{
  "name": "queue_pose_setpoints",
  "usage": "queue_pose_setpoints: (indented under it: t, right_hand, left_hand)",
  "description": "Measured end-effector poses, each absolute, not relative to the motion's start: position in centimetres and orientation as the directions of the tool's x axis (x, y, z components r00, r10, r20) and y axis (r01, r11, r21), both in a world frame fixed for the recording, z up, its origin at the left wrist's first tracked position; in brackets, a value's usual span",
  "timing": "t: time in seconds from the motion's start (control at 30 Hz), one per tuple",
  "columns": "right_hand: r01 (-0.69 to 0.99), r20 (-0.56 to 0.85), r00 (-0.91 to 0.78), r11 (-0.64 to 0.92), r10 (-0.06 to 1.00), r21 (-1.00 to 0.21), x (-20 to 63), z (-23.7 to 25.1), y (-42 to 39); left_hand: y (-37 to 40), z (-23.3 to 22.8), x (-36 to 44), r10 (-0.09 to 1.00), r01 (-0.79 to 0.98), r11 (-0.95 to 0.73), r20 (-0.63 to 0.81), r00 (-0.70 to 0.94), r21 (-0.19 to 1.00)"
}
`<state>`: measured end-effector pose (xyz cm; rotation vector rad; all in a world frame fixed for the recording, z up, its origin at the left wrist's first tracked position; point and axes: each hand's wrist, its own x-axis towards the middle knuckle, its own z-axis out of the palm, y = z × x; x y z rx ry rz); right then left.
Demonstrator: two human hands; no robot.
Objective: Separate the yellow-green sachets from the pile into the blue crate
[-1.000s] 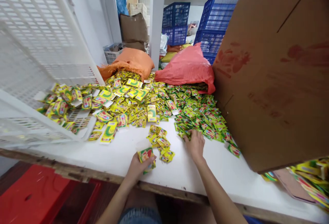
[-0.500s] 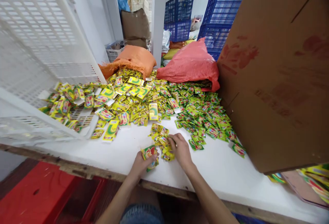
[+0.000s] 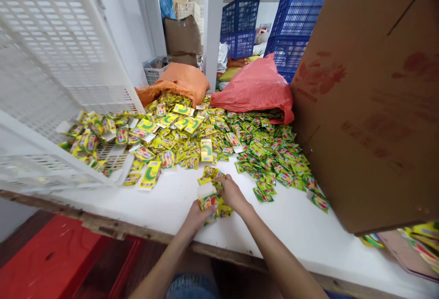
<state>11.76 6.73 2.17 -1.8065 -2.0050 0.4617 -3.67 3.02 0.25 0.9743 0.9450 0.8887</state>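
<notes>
My left hand [image 3: 196,216] grips a small yellow, green and red printed carton [image 3: 207,198] near the table's front edge, its white flap standing up at the top. Just right of the carton, my right hand [image 3: 235,196] has its fingers pinched together beside a small heap of yellow sachets [image 3: 224,210]. Its fingertips hide whatever they hold. Behind the hands spreads a large pile of yellow sachets [image 3: 178,141], with printed cartons such as a yellow one [image 3: 206,149] lying on it. Green sachets [image 3: 288,159] cover the table to the right.
A white perforated crate [image 3: 68,61] lies tipped at left with cartons in it. An orange sack [image 3: 187,77] and a red sack [image 3: 254,84] lie behind the piles. A big cardboard box [image 3: 370,107] stands at right. Below left is a red stool [image 3: 44,253].
My left hand has moved slightly right and up with the carton, its white flap now turned upward. My right hand has shifted left, and its fingertips are now close to the carton's top.
</notes>
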Motion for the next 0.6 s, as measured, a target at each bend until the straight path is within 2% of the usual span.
queue_pose_setpoints:
  t: [0.17, 0.27, 0.4, 0.47, 0.6]
  right_hand:
    - [0.891, 0.045, -0.156, 0.16, 0.987, -0.424, 12.3, 3.1, 7.1]
    - [0.885, 0.042, -0.191, 0.19, 0.981, -0.425, 12.8, 3.7, 6.6]
    - [0.876, 0.071, -0.156, 0.171, 0.985, -0.451, 13.5, 4.2, 4.2]
    - [0.861, 0.081, -0.119, 0.144, 0.99, -0.489, 13.7, 4.1, 2.2]
    - [0.742, 0.046, -0.04, 0.06, 0.998, -0.667, 13.9, 3.0, -2.7]
  left_hand:
    - [3.0, 0.1, -3.6, 0.905, -0.199, 0.329, -0.249, 0.344, 0.923]
    - [2.9, 0.1, -3.7, 0.904, -0.196, 0.337, -0.258, 0.341, 0.921]
    - [2.4, 0.9, -3.7, 0.904, -0.216, 0.323, -0.232, 0.359, 0.922]
    - [1.8, 1.8, -3.6, 0.895, -0.201, 0.295, -0.196, 0.402, 0.934]
    - [0.2, 3.2, -3.0, 0.796, -0.084, 0.236, -0.143, 0.588, 0.968]
